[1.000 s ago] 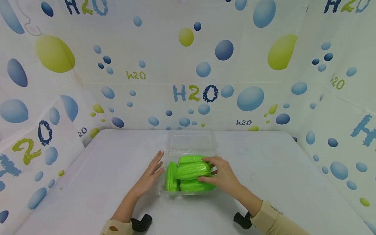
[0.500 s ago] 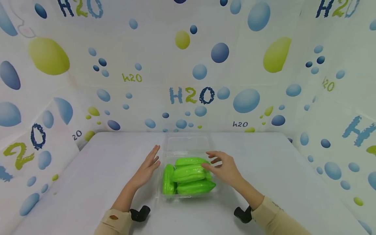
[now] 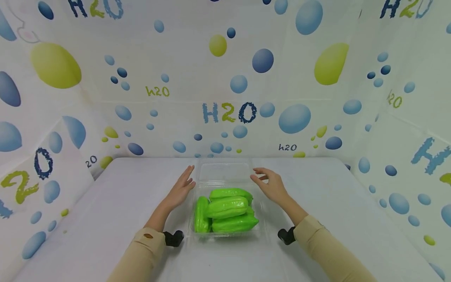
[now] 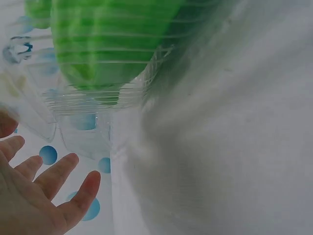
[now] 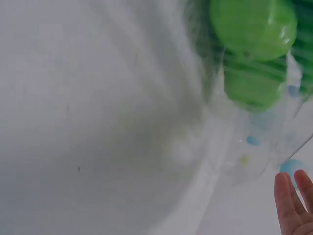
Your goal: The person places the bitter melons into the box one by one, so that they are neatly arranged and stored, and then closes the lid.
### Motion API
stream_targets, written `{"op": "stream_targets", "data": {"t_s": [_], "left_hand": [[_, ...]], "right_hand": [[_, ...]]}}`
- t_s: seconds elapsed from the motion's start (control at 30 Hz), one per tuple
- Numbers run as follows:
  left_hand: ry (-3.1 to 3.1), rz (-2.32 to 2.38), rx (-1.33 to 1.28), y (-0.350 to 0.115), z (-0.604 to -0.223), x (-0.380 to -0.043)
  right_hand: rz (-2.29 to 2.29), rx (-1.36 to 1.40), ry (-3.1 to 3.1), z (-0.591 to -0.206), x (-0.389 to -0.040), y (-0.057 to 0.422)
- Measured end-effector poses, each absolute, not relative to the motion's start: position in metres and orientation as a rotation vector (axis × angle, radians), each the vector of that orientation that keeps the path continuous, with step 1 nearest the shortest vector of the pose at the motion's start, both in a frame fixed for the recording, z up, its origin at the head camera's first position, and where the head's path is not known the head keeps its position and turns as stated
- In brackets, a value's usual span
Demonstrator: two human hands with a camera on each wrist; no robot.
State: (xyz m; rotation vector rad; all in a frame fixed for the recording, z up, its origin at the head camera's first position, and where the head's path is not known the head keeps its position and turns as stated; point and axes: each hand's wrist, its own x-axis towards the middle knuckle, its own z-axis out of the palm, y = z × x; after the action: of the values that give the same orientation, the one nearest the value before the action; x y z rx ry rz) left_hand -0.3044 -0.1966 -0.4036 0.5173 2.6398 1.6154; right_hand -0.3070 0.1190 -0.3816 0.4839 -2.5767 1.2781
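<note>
A clear plastic clamshell box lies on the table, its transparent lid folded back behind it. Several glossy green, ridged, elongated fruits or vegetables fill it; one stands lengthwise along the left wall, and another rests on top of the pile. To the left of the box, near the hinge, my left hand has its fingers extended and holds nothing. On the opposite side my right hand hovers by the lid's right edge with loosely bent fingers, also holding nothing. Whether either hand touches the lid, I cannot tell.
The white table reaches back to a white curtain printed with blue and green bubbles, which also hangs along both sides. A black wrist-worn device sits on the left wrist, and a similar device on the right.
My right hand has let go of the top green piece and moved up and back towards the lid. My left hand has shifted slightly forward. The green pieces lie in the box.
</note>
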Motion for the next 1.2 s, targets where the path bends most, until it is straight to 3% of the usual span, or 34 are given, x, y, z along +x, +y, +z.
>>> {"op": "stream_targets", "data": {"t_s": [0.6, 1.2], "left_hand": [[2.673, 1.417, 0.342, -0.189, -0.407, -0.334], [2.476, 1.569, 0.171, -0.189, -0.410, -0.337]], "right_hand": [[1.166, 0.344, -2.804, -0.411, -0.346, 0.121], [1.797, 0.091, -2.694, -0.418, -0.351, 0.123]]}}
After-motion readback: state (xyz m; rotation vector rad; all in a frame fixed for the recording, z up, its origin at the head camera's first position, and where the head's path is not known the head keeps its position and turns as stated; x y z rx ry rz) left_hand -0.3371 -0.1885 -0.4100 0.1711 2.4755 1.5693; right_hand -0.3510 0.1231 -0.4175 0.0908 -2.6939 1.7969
